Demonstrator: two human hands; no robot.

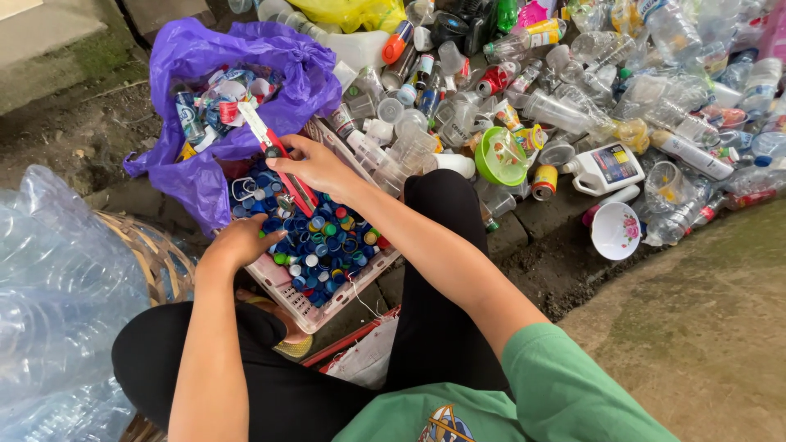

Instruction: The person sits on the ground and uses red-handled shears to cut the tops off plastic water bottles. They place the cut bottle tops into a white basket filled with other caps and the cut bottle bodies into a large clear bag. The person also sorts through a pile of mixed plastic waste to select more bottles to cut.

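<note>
Right hand pinched a red cutter over a crate of bottle caps; left hand sat cupped at the crate's near-left edge.

The right hand point(315, 164) gripped the cutter point(278, 160) near its middle, thumb against fingers, blade end slanting up-left toward the purple bag point(196, 176). The cutter looked light, stiff and slim, best held by the handle, away from the blade. The left hand point(246, 241) curled over caps point(327, 245); whether it pinched one could not be told. Caps seemed light, hard and slippery, prone to spill. The crate point(307, 311) rim boxed both hands closely. Bottles point(573, 106) crowded beyond the right hand; open ground lay far right.
</note>
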